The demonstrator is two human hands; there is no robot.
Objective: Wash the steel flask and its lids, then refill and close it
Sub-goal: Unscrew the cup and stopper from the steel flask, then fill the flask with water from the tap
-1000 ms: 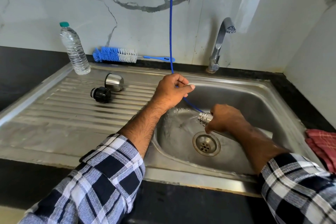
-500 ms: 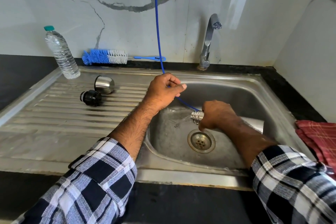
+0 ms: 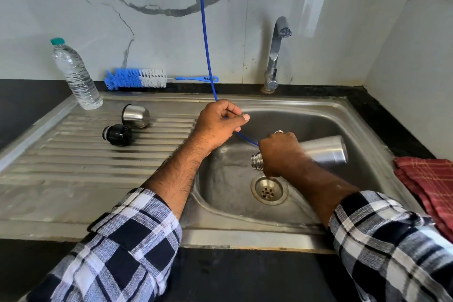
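My right hand (image 3: 282, 153) grips the neck of the steel flask (image 3: 326, 149), which lies tilted in the sink basin (image 3: 318, 120) with its threaded mouth pointing left above the drain (image 3: 268, 190). My left hand (image 3: 220, 122) pinches a thin blue hose (image 3: 204, 32) that hangs from above and runs down behind my right hand. On the ribbed drainboard (image 3: 73, 159) lie the steel cup lid (image 3: 136, 116) on its side and the black inner stopper (image 3: 117, 134) just in front of it.
A clear plastic water bottle (image 3: 76, 73) stands at the drainboard's back left. A blue and white bottle brush (image 3: 147, 78) lies along the wall. The tap (image 3: 275, 54) rises behind the basin. A red checked cloth (image 3: 431, 184) lies on the black counter at right.
The flask has tipped so more of its body shows behind my right hand. The water stream at its mouth is no longer visible. My left hand stays on the hose.
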